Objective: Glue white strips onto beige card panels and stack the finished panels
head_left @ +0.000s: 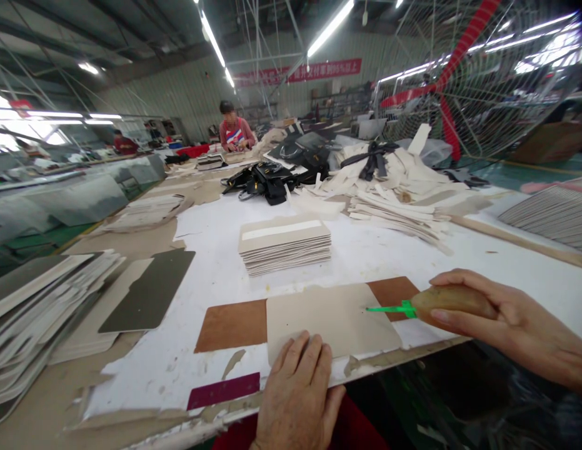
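Note:
A beige panel (326,322) lies near the front edge of the table, its left and right ends over brown pieces (232,326). My left hand (300,387) rests on its lower left part, fingers stretched out flat. In my right hand (482,312) is an awl (452,304) with a rounded wooden handle and a thin green shaft. The green tip points left, at a small dark mark near the panel's right side; whether it touches, I cannot tell. Behind the panel stands a neat stack of beige panels (285,247), a white strip across its top one.
Stacked grey and white panels (51,319) and a dark green panel (152,290) lie left. A purple strip (224,390) is at the front edge. Black bag parts (267,178) and pale strips (398,200) pile up behind. A co-worker (235,130) sits farther back; a large fan (441,87) stands right.

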{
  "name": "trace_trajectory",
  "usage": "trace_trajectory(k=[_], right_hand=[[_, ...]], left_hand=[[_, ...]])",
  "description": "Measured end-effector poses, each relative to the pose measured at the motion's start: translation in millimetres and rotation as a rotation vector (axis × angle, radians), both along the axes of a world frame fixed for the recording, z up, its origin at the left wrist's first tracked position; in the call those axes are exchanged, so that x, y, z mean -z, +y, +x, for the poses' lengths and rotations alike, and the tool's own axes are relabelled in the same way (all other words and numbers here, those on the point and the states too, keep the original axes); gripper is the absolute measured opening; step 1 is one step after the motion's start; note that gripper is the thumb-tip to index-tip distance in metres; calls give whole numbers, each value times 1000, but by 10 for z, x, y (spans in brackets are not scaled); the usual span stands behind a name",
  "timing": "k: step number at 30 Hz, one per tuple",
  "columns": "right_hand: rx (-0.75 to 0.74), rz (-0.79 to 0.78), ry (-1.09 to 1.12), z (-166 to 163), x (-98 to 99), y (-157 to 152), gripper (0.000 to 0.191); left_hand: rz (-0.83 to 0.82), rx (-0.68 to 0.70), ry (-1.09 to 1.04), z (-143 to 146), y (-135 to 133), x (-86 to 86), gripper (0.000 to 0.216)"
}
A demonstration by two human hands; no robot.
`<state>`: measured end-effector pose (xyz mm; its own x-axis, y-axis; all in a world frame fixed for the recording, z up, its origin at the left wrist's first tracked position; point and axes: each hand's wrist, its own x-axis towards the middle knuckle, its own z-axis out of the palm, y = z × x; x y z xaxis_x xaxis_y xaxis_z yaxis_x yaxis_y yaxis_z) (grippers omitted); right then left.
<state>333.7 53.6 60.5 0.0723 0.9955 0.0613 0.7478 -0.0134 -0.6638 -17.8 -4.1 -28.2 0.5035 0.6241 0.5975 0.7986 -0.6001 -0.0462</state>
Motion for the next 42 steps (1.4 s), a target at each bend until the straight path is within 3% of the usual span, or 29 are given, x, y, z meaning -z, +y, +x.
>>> trace_trajectory(k=[4,9,13,23,31,42], right_hand=[[-79,-28,-8,5,7,10,66],[-58,-57,-3,-43,-28,29,75],[-118,-107,-57,3,-72,76,69],[-177,-102,-41,-315,-385,97,51],[-244,-98,-39,-313,-281,176,50],[-233,1,-210,-263,-304,246,46]], left_hand=[[-8,4,1,12,1,3,45],[-23,-7,-2,19,3,19,44],[-39,-1,-7,10,-10,40,43],[6,6,-31,17,13,24,45],[35,-4,-22,19,9,3,49],[16,6,-10,-8,18,29,45]])
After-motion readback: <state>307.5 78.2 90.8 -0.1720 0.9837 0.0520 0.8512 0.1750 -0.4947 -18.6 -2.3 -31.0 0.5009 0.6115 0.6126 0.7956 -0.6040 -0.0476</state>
